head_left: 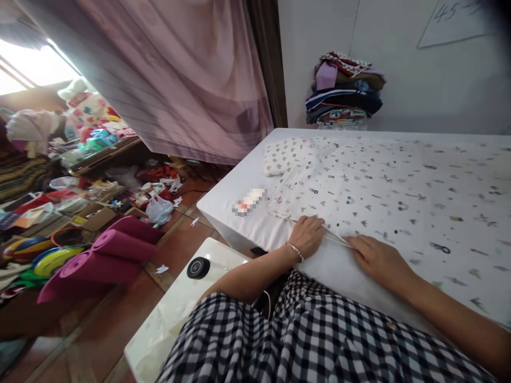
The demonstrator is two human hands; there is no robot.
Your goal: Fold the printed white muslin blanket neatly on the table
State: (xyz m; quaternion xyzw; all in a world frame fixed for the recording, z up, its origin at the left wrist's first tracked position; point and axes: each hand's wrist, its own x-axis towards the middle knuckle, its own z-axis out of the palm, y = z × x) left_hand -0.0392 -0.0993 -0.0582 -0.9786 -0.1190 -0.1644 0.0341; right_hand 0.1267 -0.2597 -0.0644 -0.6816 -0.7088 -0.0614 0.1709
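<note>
A thin white blanket (359, 186) with small printed figures lies spread over the white-covered bed. At its near edge, my left hand (306, 238), with a silver bracelet on the wrist, is closed over the hem, its fingertips on the cloth. Further right along that edge, my right hand (381, 260) pinches the hem between thumb and fingers. Between the two hands the hem forms a narrow straight fold, slightly raised. A small pillow (284, 156) with a grey print rests at the far left corner of the blanket. Near it on the mattress is a blurred-out object (249, 202).
A white bedside table (171, 298) bearing a round black item (198, 267) stands left of my body. Folded clothes (344, 90) are stacked beyond the bed by the wall. A pink curtain (207, 80) hangs at the back. Rolled pink mats (115, 247) and clutter cover the left floor.
</note>
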